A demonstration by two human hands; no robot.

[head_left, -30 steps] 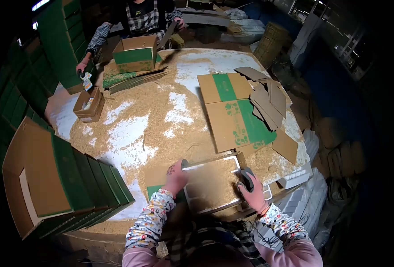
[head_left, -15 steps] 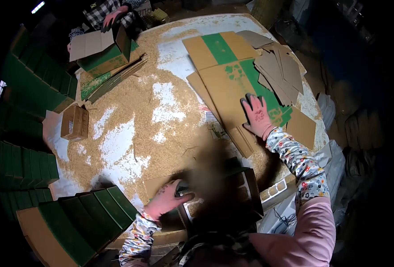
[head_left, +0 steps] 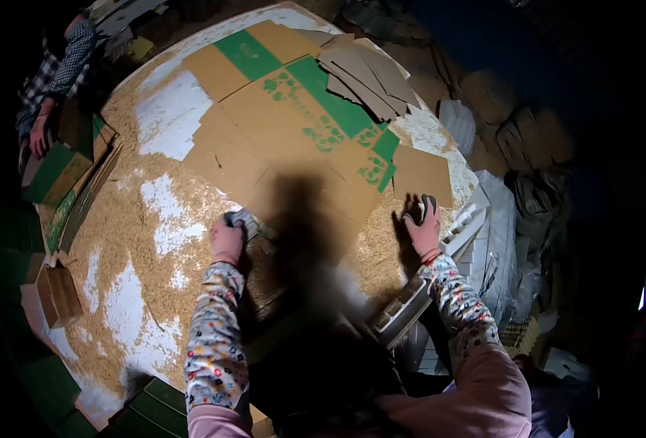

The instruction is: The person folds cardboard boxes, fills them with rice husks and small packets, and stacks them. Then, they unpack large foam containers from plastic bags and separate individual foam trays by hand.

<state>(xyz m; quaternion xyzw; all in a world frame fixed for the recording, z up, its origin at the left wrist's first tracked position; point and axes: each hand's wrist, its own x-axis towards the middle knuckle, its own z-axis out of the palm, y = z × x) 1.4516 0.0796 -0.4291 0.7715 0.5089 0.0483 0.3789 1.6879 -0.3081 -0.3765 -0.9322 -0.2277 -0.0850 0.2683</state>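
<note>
My left hand (head_left: 227,239), in a pink glove with dark fingertips, is at the near-left edge of the flat cardboard. Its fingers are drawn together by a small pale item (head_left: 248,220), whose kind I cannot make out. My right hand (head_left: 423,226), gloved the same way, hovers over the sawdust with thumb and fingers apart and nothing between them. Ahead of both hands lies a flattened brown and green cardboard box (head_left: 279,109). Deep shadow hides most of what is right before my body.
Grey cardboard pieces (head_left: 363,73) lie on the flattened box. White trays with cells (head_left: 465,225) stand by the right edge. A small brown box (head_left: 58,296) sits left, with green boxes (head_left: 151,409) below. A co-worker's gloved hand (head_left: 41,131) touches a green box (head_left: 54,171).
My view has turned right. My right hand has left the cardboard and come nearer my body. My left hand has moved from the open box to the cardboard's near edge.
</note>
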